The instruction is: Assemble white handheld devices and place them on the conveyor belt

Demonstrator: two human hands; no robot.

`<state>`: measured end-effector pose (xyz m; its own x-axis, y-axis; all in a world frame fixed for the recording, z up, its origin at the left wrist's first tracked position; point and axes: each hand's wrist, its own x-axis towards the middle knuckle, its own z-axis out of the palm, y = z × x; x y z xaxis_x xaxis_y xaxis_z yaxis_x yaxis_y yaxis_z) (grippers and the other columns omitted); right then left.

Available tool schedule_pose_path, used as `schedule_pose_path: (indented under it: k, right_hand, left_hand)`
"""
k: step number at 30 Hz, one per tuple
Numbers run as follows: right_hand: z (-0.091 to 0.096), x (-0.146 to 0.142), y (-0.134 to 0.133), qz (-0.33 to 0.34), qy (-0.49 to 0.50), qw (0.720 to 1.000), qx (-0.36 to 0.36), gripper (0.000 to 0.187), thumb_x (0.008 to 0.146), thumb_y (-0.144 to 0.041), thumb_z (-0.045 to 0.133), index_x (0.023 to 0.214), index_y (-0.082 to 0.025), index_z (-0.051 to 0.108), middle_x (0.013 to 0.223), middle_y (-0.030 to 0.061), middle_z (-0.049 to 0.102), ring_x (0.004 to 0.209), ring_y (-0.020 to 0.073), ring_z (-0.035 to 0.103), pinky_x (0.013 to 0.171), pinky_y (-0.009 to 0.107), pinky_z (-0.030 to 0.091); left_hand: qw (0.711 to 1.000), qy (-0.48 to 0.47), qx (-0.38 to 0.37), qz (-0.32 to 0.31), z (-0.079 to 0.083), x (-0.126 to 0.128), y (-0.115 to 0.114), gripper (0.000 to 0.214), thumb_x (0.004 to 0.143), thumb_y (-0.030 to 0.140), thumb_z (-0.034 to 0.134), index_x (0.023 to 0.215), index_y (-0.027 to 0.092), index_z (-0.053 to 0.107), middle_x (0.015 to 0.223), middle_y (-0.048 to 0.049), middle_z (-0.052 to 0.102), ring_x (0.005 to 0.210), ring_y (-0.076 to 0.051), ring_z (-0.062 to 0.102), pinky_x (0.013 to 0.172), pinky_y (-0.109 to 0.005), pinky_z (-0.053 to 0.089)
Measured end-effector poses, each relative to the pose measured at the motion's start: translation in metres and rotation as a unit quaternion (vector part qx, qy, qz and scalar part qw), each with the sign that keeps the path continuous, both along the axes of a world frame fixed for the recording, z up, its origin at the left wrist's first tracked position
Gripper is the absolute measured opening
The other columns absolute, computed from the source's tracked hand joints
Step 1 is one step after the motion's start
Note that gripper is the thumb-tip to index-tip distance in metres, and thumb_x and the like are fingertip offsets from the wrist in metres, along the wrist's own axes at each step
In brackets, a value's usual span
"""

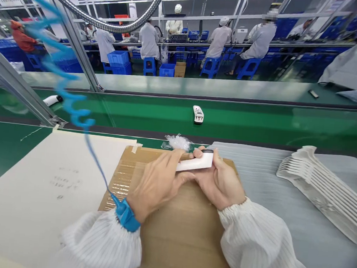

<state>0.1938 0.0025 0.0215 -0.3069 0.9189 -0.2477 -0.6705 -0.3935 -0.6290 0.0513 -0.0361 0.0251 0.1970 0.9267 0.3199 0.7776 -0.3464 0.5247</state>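
Observation:
A small white plastic device (196, 162) with a dark end is held between both hands above a taped cardboard sheet (170, 233). My left hand (157, 184) pinches its left end with thumb and fingers. My right hand (219, 181) wraps around its right end, fingers curled over the top. A blue wrist strap (127, 215) with a coiled blue cord (74, 108) sits on my left wrist. Just beyond the device lies a small clear plastic bag (177, 142).
A stack of white plastic shells (320, 184) lies at the right on grey foam sheet (256, 170). A white paper sheet (45, 189) lies left. On the green conveyor belt (260, 122) sit a white device (198, 114) and another (52, 100). Workers stand at far benches.

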Motion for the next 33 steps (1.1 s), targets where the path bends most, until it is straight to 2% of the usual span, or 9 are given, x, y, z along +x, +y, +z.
schedule_pose_path:
  k: [5, 9, 11, 14, 17, 21, 26, 30, 33]
  right_hand:
    - [0.002, 0.01, 0.007, -0.021, 0.062, 0.998, -0.019, 0.03, 0.101, -0.041, 0.05, 0.082, -0.021, 0.061, 0.076, -0.0009, 0.057, 0.081, 0.016, 0.062, 0.083, 0.029, 0.057]
    - [-0.002, 0.007, 0.007, -0.021, 0.025, 0.999, -0.007, 0.033, 0.099, -0.049, 0.052, 0.086, -0.021, 0.065, 0.084, 0.0005, 0.062, 0.083, 0.0155, 0.063, 0.084, 0.028, 0.057]
    - [-0.004, 0.004, 0.006, -0.025, -0.008, 1.0, 0.01, 0.034, 0.1, -0.051, 0.051, 0.096, -0.022, 0.069, 0.095, 0.0024, 0.068, 0.09, 0.0157, 0.065, 0.09, 0.029, 0.056]
    - [-0.007, 0.001, 0.004, -0.023, -0.04, 0.997, 0.056, 0.031, 0.099, -0.05, 0.054, 0.106, -0.025, 0.07, 0.11, 0.0043, 0.072, 0.106, 0.0179, 0.065, 0.101, 0.035, 0.052]
    - [-0.009, 0.0, 0.003, -0.002, -0.05, 0.995, 0.089, 0.031, 0.096, -0.053, 0.058, 0.109, -0.027, 0.069, 0.117, 0.0035, 0.072, 0.112, 0.019, 0.065, 0.106, 0.039, 0.049]
    - [-0.016, 0.002, 0.004, 0.009, -0.084, 0.994, 0.071, 0.037, 0.092, -0.055, 0.063, 0.116, -0.027, 0.069, 0.129, 0.0046, 0.07, 0.108, 0.0177, 0.066, 0.096, 0.032, 0.054]
    - [-0.025, 0.005, 0.008, -0.015, -0.096, 0.994, 0.052, 0.036, 0.083, -0.046, 0.077, 0.113, -0.025, 0.073, 0.127, 0.0062, 0.07, 0.093, 0.0158, 0.066, 0.08, 0.028, 0.058]
    - [-0.025, 0.005, 0.008, -0.025, -0.079, 0.995, 0.053, 0.033, 0.081, -0.044, 0.08, 0.108, -0.025, 0.075, 0.119, 0.0054, 0.071, 0.088, 0.0148, 0.065, 0.074, 0.026, 0.058]
    - [-0.024, 0.003, 0.008, -0.037, -0.076, 0.995, 0.049, 0.033, 0.08, -0.044, 0.081, 0.107, -0.025, 0.076, 0.115, 0.0048, 0.072, 0.086, 0.0145, 0.064, 0.072, 0.025, 0.057]
  left_hand:
    - [0.998, 0.048, -0.049, -0.003, 0.01, -0.004, -0.008, 0.034, 0.104, 0.039, 0.041, 0.131, 0.026, 0.058, 0.123, -0.0044, 0.071, 0.108, -0.025, 0.067, 0.081, -0.036, 0.052]
    - [0.983, -0.118, -0.138, 0.023, 0.013, -0.002, -0.002, 0.042, 0.102, 0.046, 0.039, 0.088, 0.021, 0.07, 0.081, -0.0034, 0.073, 0.072, -0.018, 0.066, 0.064, -0.029, 0.047]
    - [0.931, -0.25, -0.257, 0.073, 0.012, -0.005, 0.004, 0.055, 0.101, 0.056, 0.034, 0.071, 0.019, 0.064, 0.057, -0.0019, 0.06, 0.048, -0.013, 0.051, 0.048, -0.025, 0.036]
    - [0.83, -0.398, -0.377, 0.101, 0.01, -0.012, 0.011, 0.055, 0.097, 0.063, 0.035, 0.084, 0.018, 0.062, 0.048, 0.0024, 0.049, 0.036, -0.008, 0.03, 0.038, -0.022, 0.019]
    - [0.802, -0.45, -0.389, 0.059, 0.009, -0.018, 0.01, 0.05, 0.094, 0.065, 0.044, 0.089, 0.017, 0.058, 0.051, 0.0032, 0.05, 0.035, -0.005, 0.026, 0.038, -0.021, 0.012]
    - [0.812, -0.501, -0.299, 0.016, 0.011, -0.032, 0.016, 0.039, 0.091, 0.057, 0.057, 0.094, 0.018, 0.053, 0.067, 0.0024, 0.057, 0.04, -0.003, 0.032, 0.041, -0.019, 0.017]
    - [0.905, -0.325, -0.15, 0.229, 0.02, -0.083, 0.075, 0.021, 0.096, 0.029, 0.053, 0.113, 0.019, 0.048, 0.088, -0.0043, 0.069, 0.054, -0.008, 0.051, 0.049, -0.021, 0.035]
    - [0.917, -0.228, -0.12, 0.305, 0.032, -0.123, 0.134, 0.019, 0.095, 0.025, 0.057, 0.109, 0.014, 0.053, 0.088, -0.0078, 0.069, 0.062, -0.013, 0.057, 0.06, -0.028, 0.045]
    - [0.932, -0.155, -0.095, 0.313, 0.035, -0.122, 0.166, 0.026, 0.094, 0.034, 0.062, 0.108, 0.012, 0.06, 0.106, -0.0091, 0.067, 0.089, -0.018, 0.065, 0.084, -0.037, 0.052]
